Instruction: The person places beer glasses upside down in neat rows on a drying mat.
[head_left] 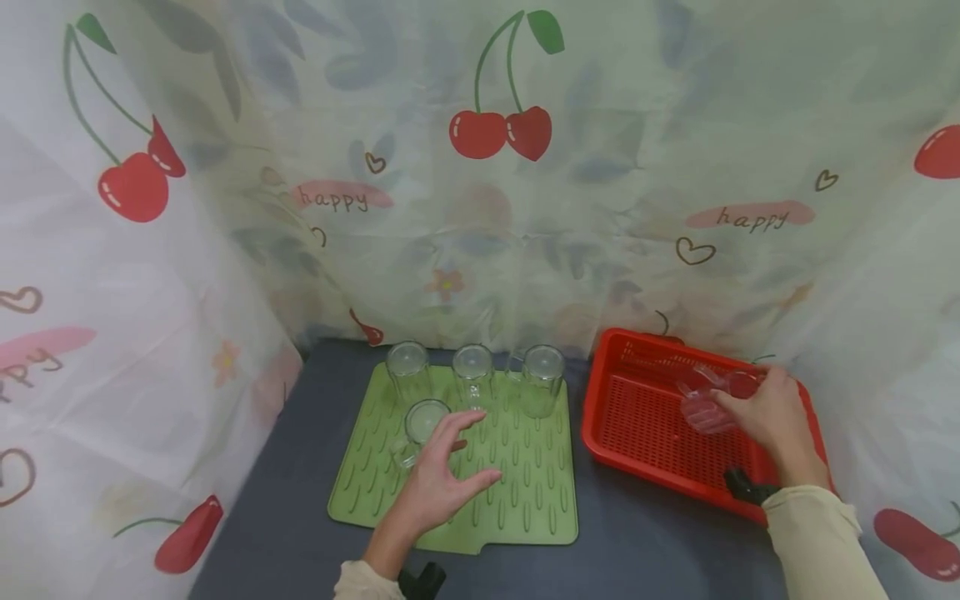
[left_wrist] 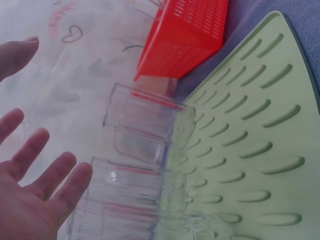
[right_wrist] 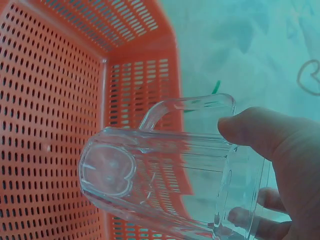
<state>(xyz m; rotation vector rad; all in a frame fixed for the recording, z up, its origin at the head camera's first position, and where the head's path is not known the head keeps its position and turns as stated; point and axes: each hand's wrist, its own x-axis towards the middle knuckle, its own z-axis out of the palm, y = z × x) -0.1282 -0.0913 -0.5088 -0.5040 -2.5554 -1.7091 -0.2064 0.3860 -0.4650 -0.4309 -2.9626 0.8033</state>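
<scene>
A clear glass mug (right_wrist: 165, 170) is gripped near its rim by my right hand (head_left: 772, 417), thumb on one side and fingers on the other. In the head view this mug (head_left: 705, 404) is tilted over the red basket (head_left: 637, 467). My left hand (head_left: 438, 479) holds nothing; its fingers are spread above the green drying mat (head_left: 525, 500). Several clear mugs stand upside down on the mat: one mug (head_left: 426, 421) beside the left hand, and a back row with a left mug (head_left: 408, 371), a middle mug (head_left: 473, 375) and a right mug (head_left: 542, 383).
The mat and basket stand on a dark grey tabletop (head_left: 277, 500). A printed curtain (head_left: 487, 217) with cherries hangs behind the table and along both sides. The basket's raised rim is close to the right-hand curtain.
</scene>
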